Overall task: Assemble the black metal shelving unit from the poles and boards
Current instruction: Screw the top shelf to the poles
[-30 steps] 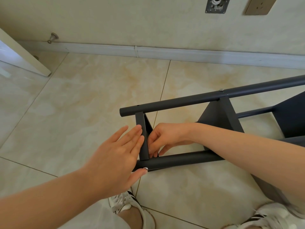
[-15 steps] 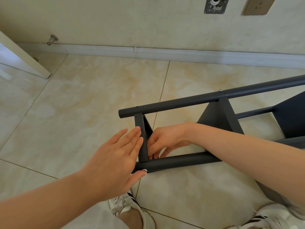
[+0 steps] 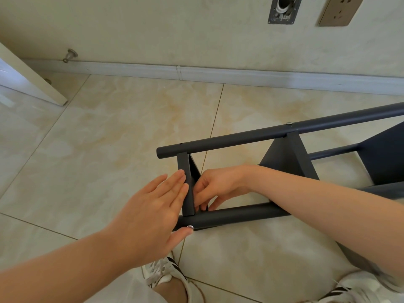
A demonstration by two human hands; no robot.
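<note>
On the beige tiled floor (image 3: 109, 138), the black metal shelving unit (image 3: 284, 158) is lying sideways, long axis running left-right, its narrow black end board (image 3: 187, 193) sandwiched between the hands: the flat left hand (image 3: 150, 213) is pressing outside, the right hand (image 3: 216, 184) is pinching inside.

Left hand (image 3: 150, 213) flat on end board (image 3: 187, 189); right hand (image 3: 216, 186) curled behind.

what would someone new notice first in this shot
The two hands in the middle: the left hand lies flat against the outer face of the end board, its thumb by a silver screw on the near pole. The right hand curls in behind that board; whether it holds anything is hidden. The dark frame lies on its side on the pale tiled floor, its far pole running off to the right.
</note>
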